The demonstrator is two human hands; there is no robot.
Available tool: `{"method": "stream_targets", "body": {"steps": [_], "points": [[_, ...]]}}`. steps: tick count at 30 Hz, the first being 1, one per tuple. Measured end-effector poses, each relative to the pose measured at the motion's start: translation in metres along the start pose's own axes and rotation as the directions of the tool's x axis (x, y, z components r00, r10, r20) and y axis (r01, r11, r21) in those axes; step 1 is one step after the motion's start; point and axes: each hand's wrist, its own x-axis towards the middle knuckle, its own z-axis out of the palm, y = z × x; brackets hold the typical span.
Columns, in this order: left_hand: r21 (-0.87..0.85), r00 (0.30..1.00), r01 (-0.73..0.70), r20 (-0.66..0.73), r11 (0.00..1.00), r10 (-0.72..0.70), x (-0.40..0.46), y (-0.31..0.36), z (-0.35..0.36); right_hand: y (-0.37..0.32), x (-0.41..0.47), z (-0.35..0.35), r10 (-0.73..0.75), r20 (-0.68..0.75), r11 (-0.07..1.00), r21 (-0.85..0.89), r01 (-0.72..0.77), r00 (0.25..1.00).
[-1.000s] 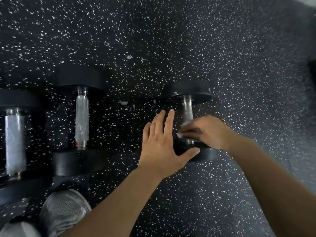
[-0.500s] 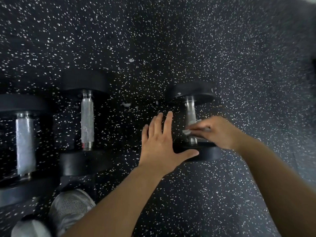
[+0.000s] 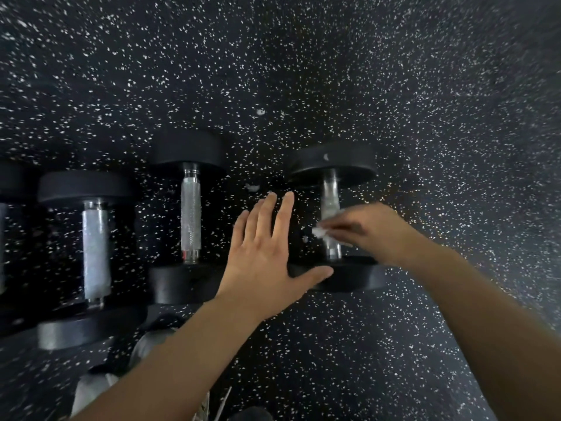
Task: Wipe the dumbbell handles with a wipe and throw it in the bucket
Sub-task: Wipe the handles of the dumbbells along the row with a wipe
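Fingers (image 3: 349, 227) of my right hand (image 3: 376, 232) pinch the wipe (image 3: 318, 231) against the rightmost dumbbell's handle (image 3: 330, 196), its axis running away from me; left hand (image 3: 261, 256) splayed flat, thumb on the near weight. Wipe sits higher than before.

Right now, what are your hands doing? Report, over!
Right hand pinching the wipe against the rightmost dumbbell's handle. Left hand open, thumb on its near weight. Nothing in the way. Bucket not in view.
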Motion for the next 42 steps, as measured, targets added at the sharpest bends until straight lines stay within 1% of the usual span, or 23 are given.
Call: {"method": "stream_targets", "body": {"steps": [2,3,4,6,8,9,10,11,13,15,16,17,18,20,22,24,27,29,30,31,36,38,42], "points": [[-0.021,1.0,0.006,-0.002,1.0,-0.006,0.003,0.006,0.0,-0.008,0.003,0.001,-0.028,0.152,0.999,-0.027,0.032,0.988],[-0.028,1.0,0.008,0.0,1.0,-0.008,0.005,0.009,0.0,-0.011,0.004,0.0,-0.033,0.18,0.999,0.004,0.033,0.983],[-0.029,1.0,0.009,0.001,1.0,-0.009,0.005,0.01,0.001,-0.014,0.006,-0.001,-0.034,0.157,0.998,0.065,0.024,0.987],[-0.019,1.0,0.014,0.004,1.0,-0.014,0.004,0.011,0.0,-0.018,0.011,-0.005,-0.013,-0.035,0.981,0.194,0.02,0.999],[-0.013,1.0,0.029,-0.006,0.999,-0.029,0.001,0.005,-0.003,-0.017,0.018,-0.007,0.013,-0.254,0.986,0.165,0.03,0.967],[-0.014,0.999,0.041,-0.013,0.999,-0.042,-0.001,0.001,-0.005,-0.016,0.021,-0.006,0.009,-0.304,0.992,0.123,0.03,0.953],[-0.014,0.998,0.056,-0.02,0.998,-0.056,-0.004,-0.005,-0.008,-0.016,0.023,-0.005,0.004,-0.303,0.996,0.091,0.024,0.953],[-0.011,0.997,0.072,-0.024,0.997,-0.073,-0.007,-0.011,-0.01,-0.016,0.023,-0.002,-0.007,-0.267,0.997,0.076,0.029,0.964],[-0.002,0.995,0.1,-0.029,0.995,-0.1,-0.013,-0.022,-0.015,-0.023,0.023,0.001,-0.036,-0.121,0.998,0.054,0.043,0.992],[0.005,0.993,0.113,-0.041,0.994,-0.113,-0.017,-0.031,-0.02,-0.034,0.023,0.001,-0.067,0.042,0.998,-0.002,0.067,0.997],[0.004,0.992,0.12,-0.045,0.993,-0.12,-0.019,-0.034,-0.023,-0.038,0.023,0.001,-0.077,0.087,0.997,0.007,0.077,0.993],[0.004,0.991,0.129,-0.045,0.992,-0.128,-0.02,-0.036,-0.026,-0.043,0.024,0.0,-0.083,0.093,0.996,0.041,0.08,0.992],[0.008,0.99,0.136,-0.044,0.991,-0.135,-0.022,-0.039,-0.029,-0.048,0.024,0.0,-0.085,0.05,0.993,0.082,0.081,0.995],[0.027,0.989,0.139,-0.048,0.99,-0.137,-0.025,-0.044,-0.035,-0.049,0.027,0.003,-0.062,-0.134,0.989,0.122,0.079,0.989],[0.045,0.989,0.143,-0.055,0.989,-0.14,-0.028,-0.05,-0.04,-0.05,0.03,0.008,-0.032,-0.246,0.996,0.072,0.051,0.969],[0.061,0.986,0.164,-0.052,0.985,-0.161,-0.031,-0.056,-0.044,-0.051,0.029,0.012,-0.048,-0.207,0.999,-0.014,0.046,0.977],[0.081,0.98,0.196,-0.047,0.977,-0.193,-0.035,-0.067,-0.049,-0.065,0.026,0.01,-0.05,0.016,0.995,-0.088,0.051,0.999],[0.108,0.981,0.192,-0.051,0.975,-0.187,-0.037,-0.074,-0.054,-0.077,0.027,0.009,-0.062,0.118,0.994,-0.078,0.071,0.991],[0.13,0.983,0.181,-0.055,0.975,-0.176,-0.039,-0.076,-0.058,-0.083,0.028,0.008,-0.069,0.132,0.996,-0.053,0.076,0.989],[0.153,0.985,0.166,-0.063,0.974,-0.158,-0.04,-0.078,-0.061,-0.088,0.028,0.007,-0.068,0.117,0.997,-0.018,0.071,0.991],[0.185,0.979,0.148,-0.17,0.972,-0.116,-0.055,-0.076,-0.1,-0.134,0.022,-0.011,-0.049,-0.135,0.952,0.292,0.087,0.99],[0.187,0.97,0.164,-0.21,0.969,-0.124,-0.063,-0.074,-0.124,-0.158,0.016,-0.024,-0.067,-0.171,0.933,0.338,0.122,0.983],[0.21,0.943,0.182,-0.313,0.961,-0.11,-0.084,-0.064,-0.178,-0.205,-0.001,-0.062,-0.119,-0.24,0.921,0.335,0.198,0.963]]}}
